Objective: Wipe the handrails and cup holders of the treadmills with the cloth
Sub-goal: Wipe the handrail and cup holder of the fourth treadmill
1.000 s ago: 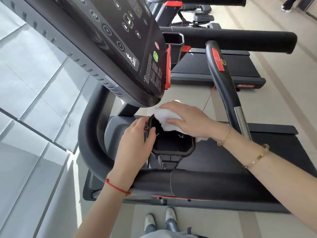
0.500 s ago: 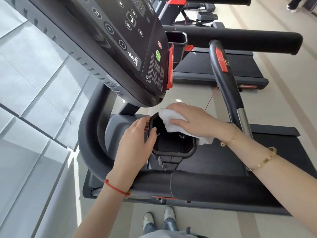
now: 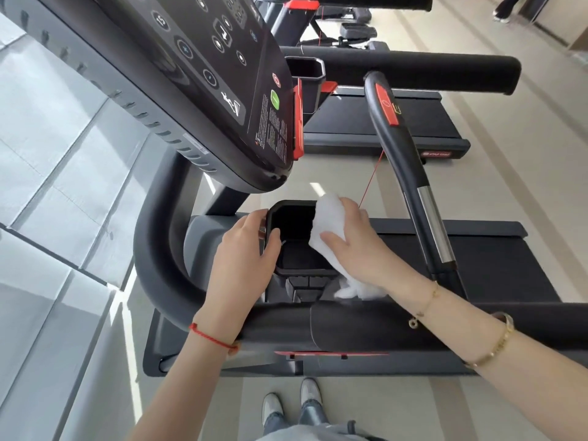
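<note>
1. The left hand (image 3: 246, 249) sat at centre frame. Its grip was narrow: thumb hooked over the left rim of the cup holder (image 3: 294, 237), fingers curled around the outer wall.
2. The right hand (image 3: 353, 241) held the white cloth (image 3: 329, 224) against the right rim of the same cup holder. The fingers were curled over the top of the cloth and the thumb pinned it from the near side.
3. A loose tail of the cloth hung below the right wrist, just above the near handrail (image 3: 366, 326), which ran across the lower middle of the frame.
4. The console (image 3: 197, 74) overhung the cup holder from the upper left. A curved handle (image 3: 401, 148) rose at right of centre.
5. A second treadmill (image 3: 381, 122) stood in the upper right, well apart from both hands.
6. Against the frame half a second earlier: the cloth had moved from the far rim of the cup holder to its right rim, and more of the dark interior was exposed. The left hand kept the same hold.
</note>
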{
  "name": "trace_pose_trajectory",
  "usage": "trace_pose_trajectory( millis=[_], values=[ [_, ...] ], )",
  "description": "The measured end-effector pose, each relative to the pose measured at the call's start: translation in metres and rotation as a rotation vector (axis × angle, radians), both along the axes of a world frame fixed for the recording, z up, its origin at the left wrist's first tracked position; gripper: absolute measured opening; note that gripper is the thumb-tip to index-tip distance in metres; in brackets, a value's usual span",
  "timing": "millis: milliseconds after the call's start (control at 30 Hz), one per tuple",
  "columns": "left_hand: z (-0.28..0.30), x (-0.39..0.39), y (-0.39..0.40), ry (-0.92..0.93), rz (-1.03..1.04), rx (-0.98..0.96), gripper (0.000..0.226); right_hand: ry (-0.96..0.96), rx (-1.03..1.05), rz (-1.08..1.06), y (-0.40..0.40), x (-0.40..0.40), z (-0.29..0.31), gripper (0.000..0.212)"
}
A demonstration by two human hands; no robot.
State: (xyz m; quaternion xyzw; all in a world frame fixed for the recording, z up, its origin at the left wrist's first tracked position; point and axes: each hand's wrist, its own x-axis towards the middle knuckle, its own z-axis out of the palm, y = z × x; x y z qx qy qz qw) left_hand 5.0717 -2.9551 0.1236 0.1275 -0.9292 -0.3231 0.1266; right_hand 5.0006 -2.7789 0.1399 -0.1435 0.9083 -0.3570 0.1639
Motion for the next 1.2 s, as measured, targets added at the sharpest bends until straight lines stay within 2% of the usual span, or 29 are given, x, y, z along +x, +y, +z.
trace_pose_trajectory(
  millis=[133, 267, 367, 500, 567, 633, 700, 800, 967, 1067, 1200],
  values=[
    [0.001, 0.0, -0.001, 0.0, -0.011, 0.004, 0.042, 0.058, 0.043, 0.151, -0.003, -0.034, 0.009, 0.052],
    [0.003, 0.009, 0.0, 0.014, -0.041, 0.016, 0.043, 0.14, -0.101, 0.22, 0.019, -0.017, 0.009, 0.045],
    [0.005, 0.022, -0.004, 0.015, -0.089, 0.022, 0.042, 0.206, -0.116, 0.311, 0.038, -0.001, 0.016, 0.047],
    [0.008, 0.035, -0.008, 0.05, -0.131, 0.041, 0.04, 0.194, 0.001, 0.563, 0.046, 0.026, 0.023, 0.048],
    [0.008, 0.04, -0.006, 0.06, -0.127, 0.052, 0.04, 0.313, 0.156, 0.66, 0.037, 0.037, 0.018, 0.046],
    [0.007, 0.043, -0.004, 0.071, -0.104, 0.072, 0.038, 0.404, 0.297, 0.663, 0.013, 0.042, 0.014, 0.042],
    [0.007, 0.044, -0.003, 0.082, -0.077, 0.09, 0.036, 0.386, 0.336, 0.623, -0.012, 0.043, 0.014, 0.033],
    [0.006, 0.045, -0.003, 0.071, -0.052, 0.081, 0.035, 0.405, 0.329, 0.641, -0.009, 0.042, 0.014, 0.027],
    [0.007, 0.046, -0.001, 0.058, -0.048, 0.054, 0.036, 0.427, 0.351, 0.718, 0.035, 0.032, 0.026, 0.041],
    [0.007, 0.047, 0.0, 0.066, -0.036, 0.053, 0.035, 0.374, 0.305, 0.694, 0.011, 0.031, 0.026, 0.03],
    [0.007, 0.044, -0.001, 0.061, -0.042, 0.058, 0.033, 0.342, 0.246, 0.666, -0.009, 0.035, 0.017, 0.03]
  ],
)
